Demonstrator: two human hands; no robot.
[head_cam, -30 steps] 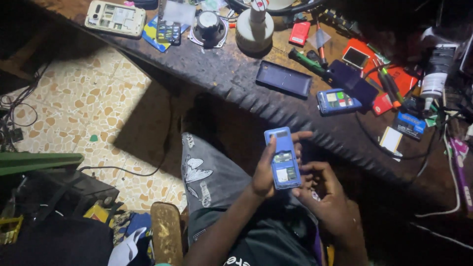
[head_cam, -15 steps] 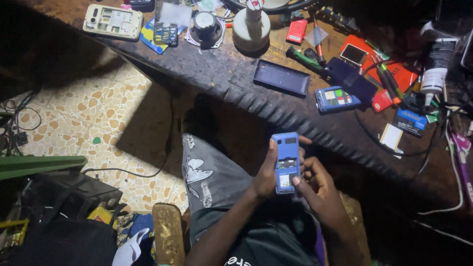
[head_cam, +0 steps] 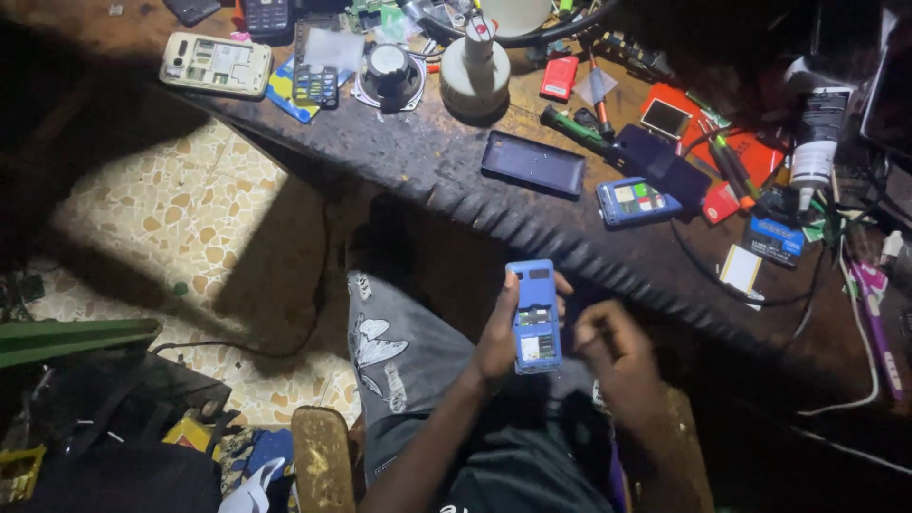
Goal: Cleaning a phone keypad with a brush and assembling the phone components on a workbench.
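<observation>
Head view: the left hand [head_cam: 496, 337] wraps around a small blue phone [head_cam: 535, 315] with its back cover off, thumb on one edge and fingers on the other, holding it upright over the lap, just below the edge of the dark workbench [head_cam: 446, 161]. The right hand [head_cam: 608, 337] sits just beside the phone's right edge, fingers curled in and blurred; whether it pinches some small part or tool I cannot tell.

On the workbench, above the phone, lie 1 dark phone cover [head_cam: 532, 163] and, to its right, 1 more opened blue phone [head_cam: 636, 201]. Farther along the bench to the left stand a white bulb lamp [head_cam: 475, 66] and a small round speaker [head_cam: 388, 74], with a pale opened handset [head_cam: 216, 65] at the far left end.

The step in hand looks like work on the open back of the held phone. The next move probably calls for a steady left-hand hold while the right fingertips come precisely onto the exposed compartment.
</observation>
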